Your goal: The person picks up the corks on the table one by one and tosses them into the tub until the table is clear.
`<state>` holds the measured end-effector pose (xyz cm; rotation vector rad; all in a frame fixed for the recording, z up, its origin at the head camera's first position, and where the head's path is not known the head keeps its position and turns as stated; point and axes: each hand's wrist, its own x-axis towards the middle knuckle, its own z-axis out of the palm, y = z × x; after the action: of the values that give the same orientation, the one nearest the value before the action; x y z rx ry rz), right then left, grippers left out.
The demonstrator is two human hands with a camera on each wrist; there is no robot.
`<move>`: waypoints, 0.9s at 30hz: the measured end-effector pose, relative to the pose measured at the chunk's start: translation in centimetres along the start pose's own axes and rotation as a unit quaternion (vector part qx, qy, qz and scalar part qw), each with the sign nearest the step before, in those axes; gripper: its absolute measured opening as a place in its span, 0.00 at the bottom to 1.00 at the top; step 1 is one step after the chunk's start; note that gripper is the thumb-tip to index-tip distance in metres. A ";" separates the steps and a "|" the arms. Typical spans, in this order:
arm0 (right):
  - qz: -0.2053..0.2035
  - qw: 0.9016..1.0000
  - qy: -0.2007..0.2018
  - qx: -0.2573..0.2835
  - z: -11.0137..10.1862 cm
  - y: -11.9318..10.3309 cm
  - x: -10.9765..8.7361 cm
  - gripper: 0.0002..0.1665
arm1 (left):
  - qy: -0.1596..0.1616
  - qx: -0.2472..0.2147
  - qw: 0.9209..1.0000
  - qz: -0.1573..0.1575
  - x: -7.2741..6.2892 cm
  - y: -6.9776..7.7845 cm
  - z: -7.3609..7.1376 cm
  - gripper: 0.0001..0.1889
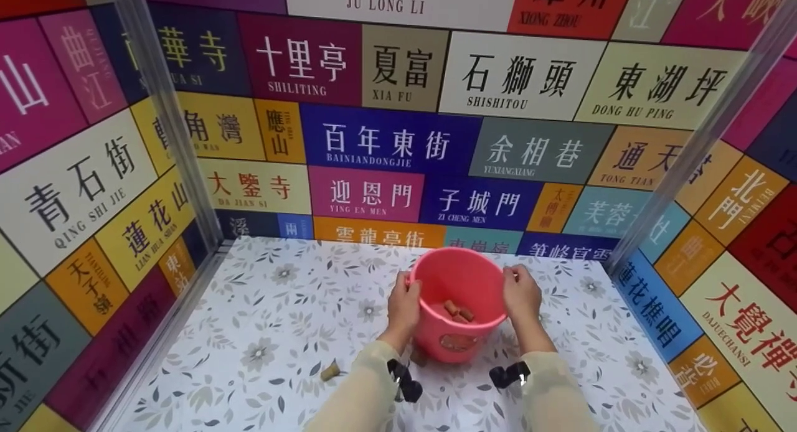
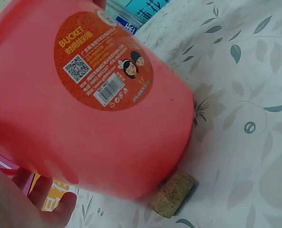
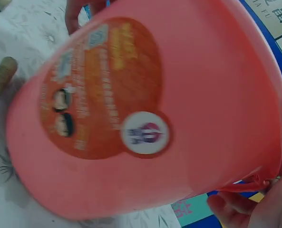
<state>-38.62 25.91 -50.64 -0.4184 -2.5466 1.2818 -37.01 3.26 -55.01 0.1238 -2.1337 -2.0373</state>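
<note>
A pink plastic bucket (image 1: 457, 345) stands on the patterned surface, tilted so that its mouth faces me. Several corks (image 1: 459, 312) lie together at its bottom. My left hand (image 1: 403, 304) grips the rim on the left side, and my right hand (image 1: 522, 295) holds the opposite side by the handle joint. An orange-red label (image 2: 104, 61) with printing and two cartoon faces covers part of the bucket wall. Close against the base lies a loose cork (image 2: 173, 194), mostly hidden by the bucket in the head view. Another cork (image 1: 330, 371) lies farther left, beside my left sleeve.
White cloth with grey flowers and leaves covers the table (image 1: 261, 320). Colourful panels (image 1: 398, 133) printed with place names rise at the back and both sides. Clear corner posts (image 1: 180, 145) stand at the left and right back edges.
</note>
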 end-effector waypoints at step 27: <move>0.093 0.943 -0.163 0.273 0.4 0.8 0.7 0.31 | -0.042 0.007 0.999 0.008 0.3 -0.4 -0.6 0.14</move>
<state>-39.26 26.36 -51.43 -0.3516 -2.2761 2.2024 -37.18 2.63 -55.40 0.0241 -2.1907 -2.0537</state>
